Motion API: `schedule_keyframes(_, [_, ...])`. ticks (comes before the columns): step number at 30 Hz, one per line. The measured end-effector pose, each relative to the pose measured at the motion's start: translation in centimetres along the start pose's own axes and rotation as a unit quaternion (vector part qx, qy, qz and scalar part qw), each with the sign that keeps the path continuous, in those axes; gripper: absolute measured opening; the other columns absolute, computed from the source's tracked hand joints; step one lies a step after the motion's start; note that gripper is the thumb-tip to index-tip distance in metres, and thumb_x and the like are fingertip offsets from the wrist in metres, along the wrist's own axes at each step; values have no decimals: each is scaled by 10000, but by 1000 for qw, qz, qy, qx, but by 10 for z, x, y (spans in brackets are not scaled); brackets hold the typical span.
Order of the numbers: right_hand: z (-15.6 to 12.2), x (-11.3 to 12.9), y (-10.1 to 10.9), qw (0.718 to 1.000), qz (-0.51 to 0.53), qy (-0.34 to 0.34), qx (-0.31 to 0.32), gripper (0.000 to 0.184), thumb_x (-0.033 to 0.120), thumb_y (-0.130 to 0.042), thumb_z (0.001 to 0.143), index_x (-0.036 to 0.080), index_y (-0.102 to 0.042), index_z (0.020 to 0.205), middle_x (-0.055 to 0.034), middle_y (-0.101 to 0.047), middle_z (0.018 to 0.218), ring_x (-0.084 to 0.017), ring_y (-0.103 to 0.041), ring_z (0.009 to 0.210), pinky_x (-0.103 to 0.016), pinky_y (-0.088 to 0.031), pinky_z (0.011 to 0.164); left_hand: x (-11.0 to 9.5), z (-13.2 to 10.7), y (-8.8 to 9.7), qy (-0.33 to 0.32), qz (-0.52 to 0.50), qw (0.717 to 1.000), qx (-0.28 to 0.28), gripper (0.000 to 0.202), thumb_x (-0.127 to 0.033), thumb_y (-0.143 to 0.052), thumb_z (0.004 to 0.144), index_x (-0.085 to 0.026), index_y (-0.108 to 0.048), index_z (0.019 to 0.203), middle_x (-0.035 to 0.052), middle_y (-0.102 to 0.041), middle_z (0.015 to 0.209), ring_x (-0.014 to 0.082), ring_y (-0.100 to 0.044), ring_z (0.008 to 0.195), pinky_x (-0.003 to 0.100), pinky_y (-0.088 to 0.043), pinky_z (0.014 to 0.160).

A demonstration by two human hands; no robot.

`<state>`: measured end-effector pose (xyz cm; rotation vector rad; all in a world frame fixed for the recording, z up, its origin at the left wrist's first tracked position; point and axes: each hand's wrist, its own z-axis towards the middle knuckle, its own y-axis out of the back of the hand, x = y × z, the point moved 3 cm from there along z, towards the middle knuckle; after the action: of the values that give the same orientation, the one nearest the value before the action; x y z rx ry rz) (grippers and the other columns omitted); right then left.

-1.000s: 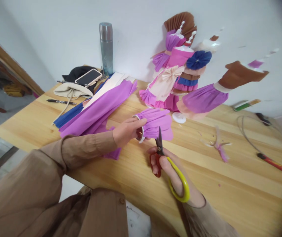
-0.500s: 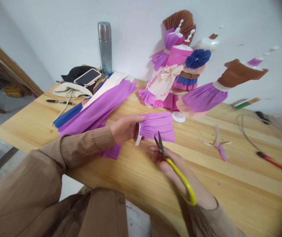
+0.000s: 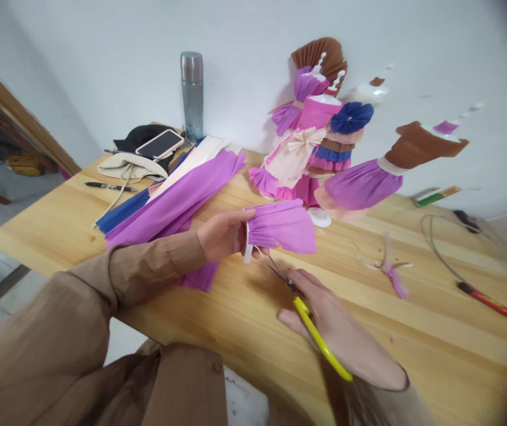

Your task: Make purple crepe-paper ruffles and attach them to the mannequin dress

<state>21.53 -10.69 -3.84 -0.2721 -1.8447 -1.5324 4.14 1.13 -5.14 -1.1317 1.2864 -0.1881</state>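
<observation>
Our left arm [image 3: 44, 349] comes in from eight o'clock, its sleeved left forearm [image 3: 160, 260] slanting toward between two and three into our left grip [image 3: 222, 235], pinched closed, left thumb [image 3: 239, 217] laid along the top and left fingers [image 3: 257, 252] curled below. Our right arm [image 3: 384, 405] enters from five o'clock with its right wrist [image 3: 388, 373] bare, and our right grip [image 3: 328, 325] curls loosely, back upward, its forefinger side aimed near eleven, right thumb [image 3: 291, 320] stretched apart toward ten.
</observation>
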Motion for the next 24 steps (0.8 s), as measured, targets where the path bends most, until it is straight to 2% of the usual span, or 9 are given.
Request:
schedule_keyframes(3, [-3, 4, 6, 999, -1, -5, 38, 605, 553, -597, 880, 174, -585, 1351, -189, -649, 1283, -352, -627, 1175, -498, -515, 982, -1, 1, 1, -15, 19, 1000, 7, 399, -346, -554, 892, -89, -626, 1189, 162, -758, 953, 233, -708, 757, 318, -512, 633])
schedule_keyframes(6, [-8, 4, 14, 996, 61, 27, 54, 554, 604, -524, 909, 194, -625, 1267, -155, -702, 1152, -307, -683, 1037, -406, -567, 865, 1, 1, 1, -31, 49, 998, -8, 429, -371, -586, 866, -89, -636, 1186, 178, -755, 1013, 233, -703, 804, 318, -505, 655])
schedule_keyframes(9, [-13, -6, 15, 991, 126, 42, 15, 564, 652, -478, 914, 195, -637, 1207, -122, -716, 1037, -252, -690, 887, -332, -569, 752, 4, 1, -1, -35, 72, 997, -16, 435, -402, -647, 821, -90, -660, 1124, 173, -753, 1010, 238, -700, 822, 325, -510, 665])
schedule_keyframes(14, [-11, -27, -3, 979, 204, 4, -17, 616, 666, -452, 924, 176, -628, 1254, -105, -692, 960, -218, -660, 820, -306, -547, 709, 5, -1, -7, -38, 94, 995, -25, 470, -471, -751, 731, -92, -681, 1001, 136, -743, 888, 224, -694, 775, 310, -512, 649])
schedule_keyframes(19, [-3, -17, -15, 962, 267, -16, -48, 615, 674, -450, 921, 184, -627, 1248, -97, -676, 919, -201, -614, 749, -321, -523, 682, 9, -5, -11, -33, 144, 987, -60, 533, -526, -788, 679, -80, -689, 953, 83, -692, 761, 166, -637, 634, 273, -452, 588])
schedule_keyframes(24, [1, -3, -21, 952, 293, -17, -90, 612, 684, -449, 917, 191, -627, 1234, -119, -682, 1022, -224, -636, 845, -332, -523, 707, 14, -7, -17, -52, 133, 988, -62, 418, -477, -798, 683, -128, -685, 885, 33, -636, 700, 142, -590, 653, 248, -405, 579])
